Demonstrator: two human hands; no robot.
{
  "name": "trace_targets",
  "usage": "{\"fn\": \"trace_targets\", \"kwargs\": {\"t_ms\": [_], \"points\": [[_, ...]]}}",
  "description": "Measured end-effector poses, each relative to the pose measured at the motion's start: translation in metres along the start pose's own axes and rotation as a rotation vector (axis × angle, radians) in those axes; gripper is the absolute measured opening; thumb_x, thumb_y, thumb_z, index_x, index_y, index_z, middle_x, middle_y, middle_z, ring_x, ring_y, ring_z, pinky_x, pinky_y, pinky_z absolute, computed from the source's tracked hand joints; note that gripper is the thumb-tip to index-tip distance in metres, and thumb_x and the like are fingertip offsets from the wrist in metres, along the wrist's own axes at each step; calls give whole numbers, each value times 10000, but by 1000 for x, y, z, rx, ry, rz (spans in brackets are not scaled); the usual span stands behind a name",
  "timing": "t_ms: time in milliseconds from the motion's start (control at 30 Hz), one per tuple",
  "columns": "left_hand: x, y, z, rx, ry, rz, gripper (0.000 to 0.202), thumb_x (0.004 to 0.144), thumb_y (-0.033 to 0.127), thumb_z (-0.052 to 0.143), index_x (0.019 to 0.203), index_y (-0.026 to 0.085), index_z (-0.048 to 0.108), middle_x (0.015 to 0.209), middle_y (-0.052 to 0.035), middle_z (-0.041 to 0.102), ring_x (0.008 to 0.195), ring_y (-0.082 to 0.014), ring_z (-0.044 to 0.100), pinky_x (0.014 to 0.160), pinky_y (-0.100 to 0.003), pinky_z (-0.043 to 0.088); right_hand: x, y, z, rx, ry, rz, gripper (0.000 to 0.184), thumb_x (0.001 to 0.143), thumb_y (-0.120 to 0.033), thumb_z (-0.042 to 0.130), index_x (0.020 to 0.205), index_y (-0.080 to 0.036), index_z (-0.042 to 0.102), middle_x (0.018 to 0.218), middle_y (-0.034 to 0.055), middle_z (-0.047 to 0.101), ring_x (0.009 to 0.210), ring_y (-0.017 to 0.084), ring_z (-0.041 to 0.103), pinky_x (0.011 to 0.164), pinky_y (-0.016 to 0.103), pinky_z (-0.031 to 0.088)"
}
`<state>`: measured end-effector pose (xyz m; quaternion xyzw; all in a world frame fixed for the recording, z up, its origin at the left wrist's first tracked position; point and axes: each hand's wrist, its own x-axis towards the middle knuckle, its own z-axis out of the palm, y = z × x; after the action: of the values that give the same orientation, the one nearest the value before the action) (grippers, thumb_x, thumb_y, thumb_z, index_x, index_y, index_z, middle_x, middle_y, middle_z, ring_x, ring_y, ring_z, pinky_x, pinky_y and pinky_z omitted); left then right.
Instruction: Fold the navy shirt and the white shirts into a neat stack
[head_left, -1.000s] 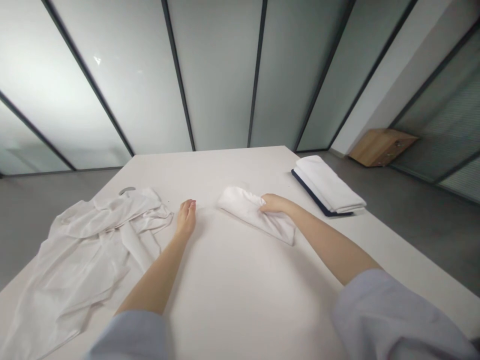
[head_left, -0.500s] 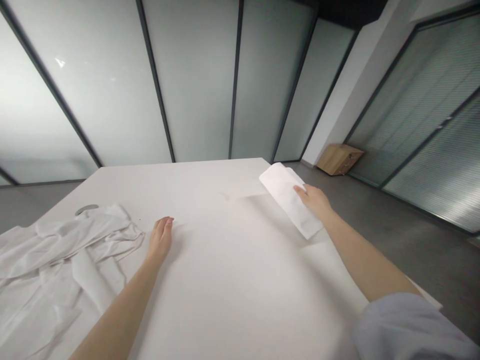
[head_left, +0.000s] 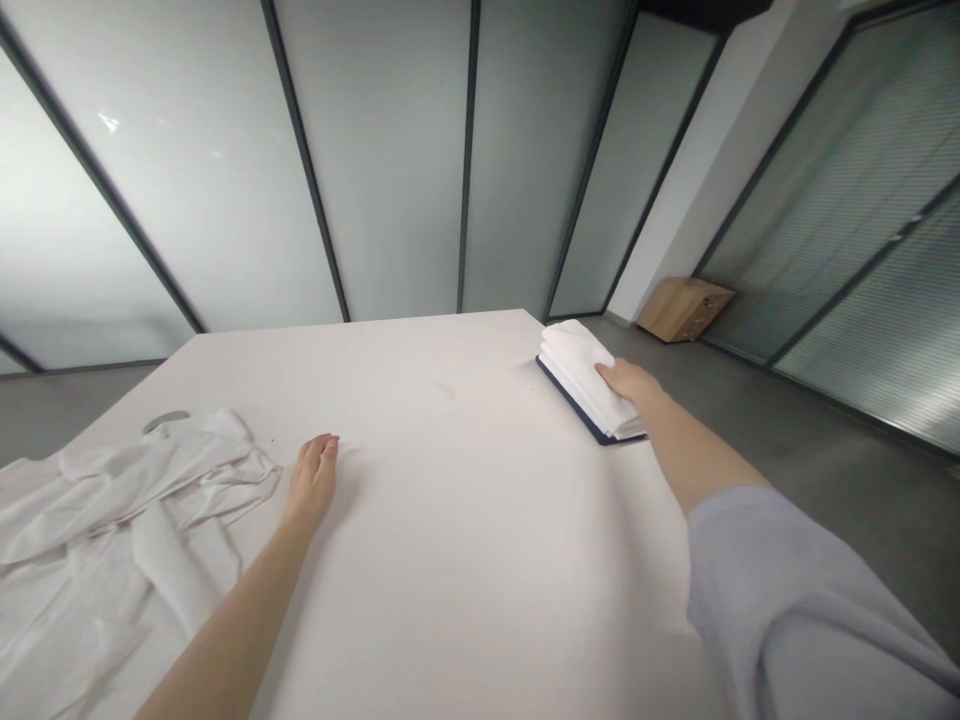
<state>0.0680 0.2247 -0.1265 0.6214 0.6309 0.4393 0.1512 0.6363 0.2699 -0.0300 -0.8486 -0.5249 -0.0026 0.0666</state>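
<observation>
My right hand [head_left: 631, 382] reaches to the table's right edge. Its thumb lies on top of a folded white cloth [head_left: 577, 350], and its fingers are mostly hidden behind the edge. The white folds look layered, like a small stack, and sit on a flat dark navy piece [head_left: 574, 402] whose kind I cannot make out. My left hand [head_left: 313, 478] rests on the white table, holding nothing, with its fingers loosely extended. Just left of it lies a crumpled pile of white cloth garments [head_left: 161, 490].
The white table [head_left: 442, 540] spreads out in front of me. A grey curved object [head_left: 166, 420] shows behind the garment pile. On the floor beyond the right edge stands a wooden cabinet [head_left: 679, 309]. Frosted glass panels [head_left: 390, 170] line the far side.
My right hand has lowered the folded white cloth from above the table onto the navy piece, which now shows beneath it. My left hand stays nearly still.
</observation>
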Motion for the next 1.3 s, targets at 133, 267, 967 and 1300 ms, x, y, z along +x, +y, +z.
{"fn": "trace_targets", "kwargs": {"t_ms": [133,267,967,1300], "points": [[1,-2,1,8,-6,10,465,869,549,312,967,211,616,1102,-111,633,1091,-258,581,985,-429,455,-13,-2,-10,51,259,9,591,919,-453,409,1358,-63,468,1308,252,533,1185,368,500,949,467,380],[0,-3,3,57,-61,7,447,850,541,357,978,207,624,1051,-106,658,1004,-258,618,914,-420,491,-42,-24,-11,197,494,-193,488,915,-347,365,1306,-92,510,1253,203,570,1168,330,490,993,441,352],[-14,14,11,508,-351,188,448,866,388,516,1269,204,584,1430,-133,493,1340,-290,424,1102,-454,329,-140,-141,106,83,-71,-744,485,941,-410,398,1358,-195,523,1471,134,438,1350,289,396,1087,448,338],[-15,13,11,492,-334,196,425,862,384,515,1237,202,596,1420,-140,500,1334,-310,425,1094,-481,335,-142,-144,106,87,-76,-737,493,942,-415,397,1362,-189,522,1478,130,431,1365,293,378,1101,437,321]]}}
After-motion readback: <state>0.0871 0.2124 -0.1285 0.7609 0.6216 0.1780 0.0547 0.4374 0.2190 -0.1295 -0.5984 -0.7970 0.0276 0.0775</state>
